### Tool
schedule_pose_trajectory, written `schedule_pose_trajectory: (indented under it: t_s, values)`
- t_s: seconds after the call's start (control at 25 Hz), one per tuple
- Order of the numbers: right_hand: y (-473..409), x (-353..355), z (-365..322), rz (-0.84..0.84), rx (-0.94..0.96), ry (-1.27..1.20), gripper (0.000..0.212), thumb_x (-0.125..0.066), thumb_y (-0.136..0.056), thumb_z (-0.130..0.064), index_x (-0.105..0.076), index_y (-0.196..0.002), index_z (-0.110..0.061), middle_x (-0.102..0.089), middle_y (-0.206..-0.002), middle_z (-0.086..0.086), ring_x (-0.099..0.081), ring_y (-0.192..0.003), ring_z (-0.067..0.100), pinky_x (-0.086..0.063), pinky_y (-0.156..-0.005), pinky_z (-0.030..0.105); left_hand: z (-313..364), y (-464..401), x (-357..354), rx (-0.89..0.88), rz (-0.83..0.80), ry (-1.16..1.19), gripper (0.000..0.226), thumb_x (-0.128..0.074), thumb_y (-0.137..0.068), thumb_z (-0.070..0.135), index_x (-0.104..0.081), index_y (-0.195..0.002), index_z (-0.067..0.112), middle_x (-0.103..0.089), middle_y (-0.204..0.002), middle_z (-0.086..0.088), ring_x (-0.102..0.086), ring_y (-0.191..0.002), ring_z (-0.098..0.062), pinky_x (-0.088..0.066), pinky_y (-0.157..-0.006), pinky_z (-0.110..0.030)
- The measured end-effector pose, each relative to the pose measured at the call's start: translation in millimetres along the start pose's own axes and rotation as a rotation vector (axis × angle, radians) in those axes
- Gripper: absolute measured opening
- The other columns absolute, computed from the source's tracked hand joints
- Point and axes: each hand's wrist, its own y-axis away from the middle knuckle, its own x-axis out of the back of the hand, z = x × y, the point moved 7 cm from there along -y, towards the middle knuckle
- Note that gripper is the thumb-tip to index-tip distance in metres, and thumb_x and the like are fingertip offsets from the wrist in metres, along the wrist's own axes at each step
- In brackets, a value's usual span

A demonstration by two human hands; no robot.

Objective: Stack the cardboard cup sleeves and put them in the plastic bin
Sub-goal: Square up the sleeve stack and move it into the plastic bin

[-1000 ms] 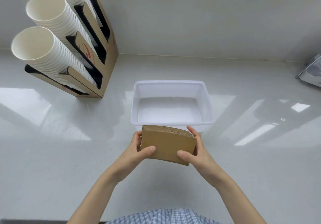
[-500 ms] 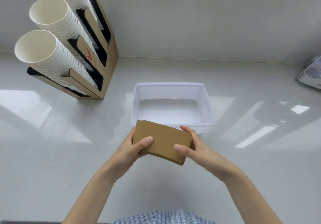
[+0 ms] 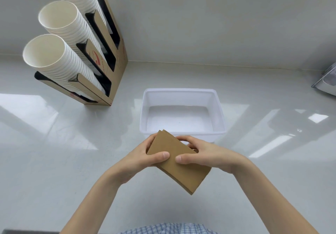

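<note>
A flat stack of brown cardboard cup sleeves (image 3: 183,168) is held in the air just in front of the white plastic bin (image 3: 221,113), turned diagonally with one corner pointing toward me. My left hand (image 3: 143,158) grips its left side, thumb on top. My right hand (image 3: 205,154) grips its far right side, thumb on top as well. The bin sits on the white counter, and nothing lies inside it. The far corner of the stack overlaps the bin's near rim in view.
A cardboard cup dispenser (image 3: 116,55) with three slanted columns of white paper cups (image 3: 52,59) stands at the back left. A grey metallic object (image 3: 327,83) pokes in at the right edge. The wall runs close behind the bin.
The stack has been rotated from lying level and sideways to a diagonal, and both thumbs have slid closer together on top of it.
</note>
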Motion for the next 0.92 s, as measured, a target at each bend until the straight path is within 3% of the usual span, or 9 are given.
schedule_pose_trajectory:
  t_s: [0.24, 0.52, 0.72, 0.92]
  values:
    - [-6, -3, 3, 0.036, 0.035, -0.192, 0.065, -0.066, -0.066, -0.044, -0.043, -0.126, -0.037, -0.06, -0.12, 0.008, -0.064, -0.103, 0.02, -0.051, -0.092, 0.034, 7, -7, 10, 0.006, 0.048, -0.014, 0.059, -0.069, -0.059, 0.05, -0.052, -0.114, 0.037, -0.066, -0.105, 0.011, -0.066, -0.094, -0.007, -0.053, -0.069, -0.017]
    - [-12, 19, -16, 0.061, 0.131, -0.418, 0.055, -0.062, -0.072, -0.04, -0.053, -0.121, -0.017, -0.066, -0.107, 0.008, -0.065, -0.087, 0.018, -0.051, -0.071, 0.029, 40, -23, 30, -0.12, 0.085, 0.085, 0.036, -0.055, -0.076, 0.052, -0.063, -0.106, 0.034, -0.071, -0.101, 0.012, -0.064, -0.101, -0.012, -0.055, -0.075, -0.021]
    - [-32, 47, -38, 0.115, 0.135, -0.511, 0.045, -0.065, -0.075, -0.038, -0.057, -0.11, -0.009, -0.064, -0.085, 0.003, -0.062, -0.066, 0.014, -0.05, -0.053, 0.023, 65, -32, 71, -0.153, 0.292, 0.049, 0.033, -0.05, -0.086, 0.037, -0.057, -0.115, 0.022, -0.065, -0.114, 0.004, -0.064, -0.103, -0.013, -0.056, -0.077, -0.021]
    - [-71, 69, -36, 0.223, 0.07, -0.609, 0.042, -0.059, -0.083, -0.033, -0.056, -0.115, -0.007, -0.064, -0.087, 0.004, -0.063, -0.071, 0.015, -0.051, -0.058, 0.023, 59, -45, 106, -0.089, 0.579, -0.07, 0.023, -0.048, -0.09, 0.02, -0.055, -0.112, 0.018, -0.059, -0.114, -0.005, -0.057, -0.105, -0.018, -0.046, -0.09, -0.03]
